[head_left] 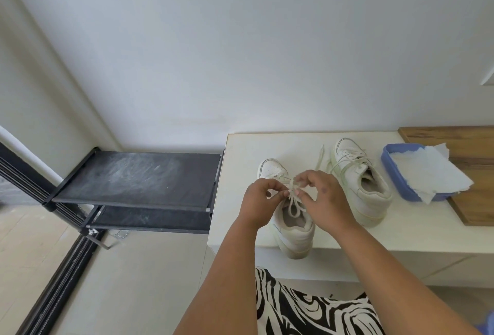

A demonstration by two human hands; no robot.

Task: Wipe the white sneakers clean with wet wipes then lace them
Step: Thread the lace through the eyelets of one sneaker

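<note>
Both hands, left hand and right hand, pinch lace loops; uneven pulling could slip the near sneaker's bow loose

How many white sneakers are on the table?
2. The near sneaker stands at the table's front edge, under both hands, left hand and right hand, which pinch its laces. The far sneaker stands beside the blue container.
</note>
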